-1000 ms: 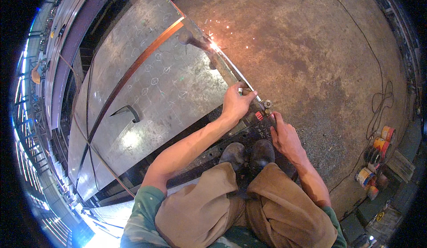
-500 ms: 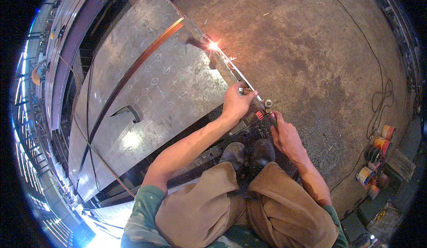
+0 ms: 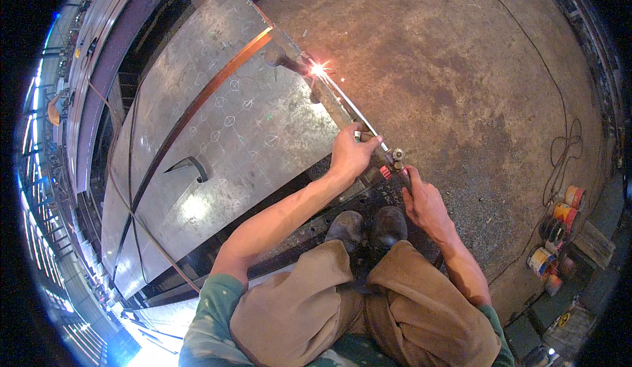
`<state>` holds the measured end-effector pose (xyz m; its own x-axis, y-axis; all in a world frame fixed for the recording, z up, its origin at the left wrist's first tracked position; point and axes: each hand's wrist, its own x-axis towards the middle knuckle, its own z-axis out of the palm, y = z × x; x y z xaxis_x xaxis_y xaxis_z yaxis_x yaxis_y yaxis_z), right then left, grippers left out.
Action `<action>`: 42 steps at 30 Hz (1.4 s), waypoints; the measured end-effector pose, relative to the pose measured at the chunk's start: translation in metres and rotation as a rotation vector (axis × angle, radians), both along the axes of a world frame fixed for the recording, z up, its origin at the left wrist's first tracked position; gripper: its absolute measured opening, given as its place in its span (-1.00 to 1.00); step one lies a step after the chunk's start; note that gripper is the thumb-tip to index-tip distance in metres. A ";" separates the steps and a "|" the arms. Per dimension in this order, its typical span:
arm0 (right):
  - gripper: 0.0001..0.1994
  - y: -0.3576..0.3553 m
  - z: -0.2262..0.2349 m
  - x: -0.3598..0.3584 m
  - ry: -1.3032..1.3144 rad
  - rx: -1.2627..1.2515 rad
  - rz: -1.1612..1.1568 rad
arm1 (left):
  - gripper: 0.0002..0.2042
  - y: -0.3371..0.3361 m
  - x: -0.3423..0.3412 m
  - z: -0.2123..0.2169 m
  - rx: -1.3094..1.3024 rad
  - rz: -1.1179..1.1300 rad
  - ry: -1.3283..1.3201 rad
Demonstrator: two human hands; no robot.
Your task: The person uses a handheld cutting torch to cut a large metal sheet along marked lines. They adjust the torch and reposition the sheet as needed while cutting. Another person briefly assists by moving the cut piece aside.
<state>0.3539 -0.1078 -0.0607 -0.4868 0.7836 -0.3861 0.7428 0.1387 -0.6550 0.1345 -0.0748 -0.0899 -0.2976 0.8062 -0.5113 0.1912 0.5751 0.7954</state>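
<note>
1 big steel plate [image 3: 217, 143] lies flat, chalk ovals across it, rust strip running diagonally. Concrete floor [image 3: 461, 71] to right. Cutting torch [image 3: 359, 120] runs along plate's right edge, tip sparking at far corner. Left hand [image 3: 351, 155] grip clenched around torch tube mid-length. Right hand [image 3: 424, 202] grip clenched on torch handle by red valve. 2 boots [image 3: 368, 227] below hands. Paint cans [image 3: 556, 235] well right.

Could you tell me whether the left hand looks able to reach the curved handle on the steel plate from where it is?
Probably yes: the left hand grips the torch tube, and only bare steel plate separates it from the curved handle.
</note>
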 end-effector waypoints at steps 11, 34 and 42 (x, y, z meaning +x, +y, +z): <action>-0.49 -0.001 0.002 0.004 0.018 0.008 0.016 | -0.65 -0.003 0.003 -0.008 0.024 0.013 -0.001; -0.47 -0.005 0.001 0.000 -0.064 -0.030 0.027 | -0.68 0.006 -0.002 0.011 -0.066 0.103 -0.106; -0.57 -0.007 0.000 0.004 -0.053 -0.073 0.010 | -0.67 0.024 -0.029 -0.012 -0.011 0.184 -0.160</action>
<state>0.3575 -0.1147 -0.0610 -0.4719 0.7477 -0.4672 0.7755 0.1000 -0.6234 0.1057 -0.0510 -0.1017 -0.3536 0.7403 -0.5718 -0.0453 0.5970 0.8009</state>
